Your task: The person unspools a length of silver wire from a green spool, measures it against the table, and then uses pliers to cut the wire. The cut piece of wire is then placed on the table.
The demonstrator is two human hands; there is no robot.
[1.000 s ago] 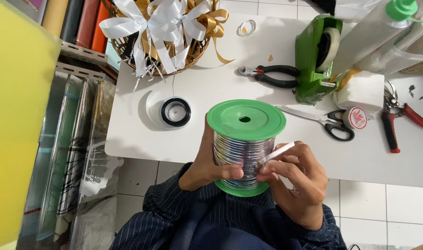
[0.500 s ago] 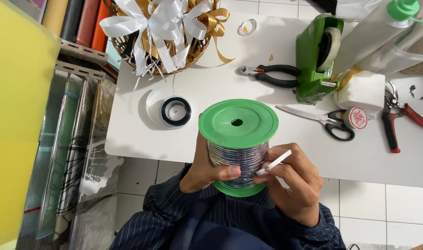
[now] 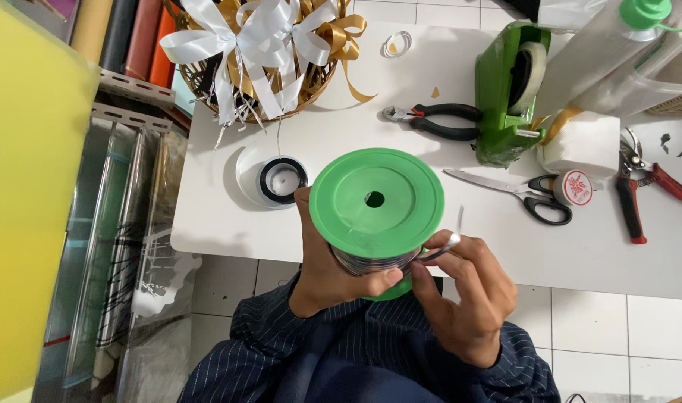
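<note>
Under green spool [image 3: 376,201] flange | silver ribbon mostly hidden | left hand [image 3: 322,272] grips.

Spool [image 3: 376,201]: matt green plastic flange, wound with shiny metallic silver ribbon [image 3: 449,242]; table [image 3: 341,142] smooth matt white, sleeve [image 3: 371,351] dark pinstriped cloth. Basket [image 3: 281,89] woven wicker with glossy satin white and gold bows [image 3: 259,30]; dispenser [image 3: 505,97] glossy green plastic holding a milky tape roll. Pliers [image 3: 430,119] and scissors [image 3: 512,190] bare steel with black handles, pruners [image 3: 643,186] steel with red grips, and a yellow translucent sheet [image 3: 27,186] looks smooth.
</note>
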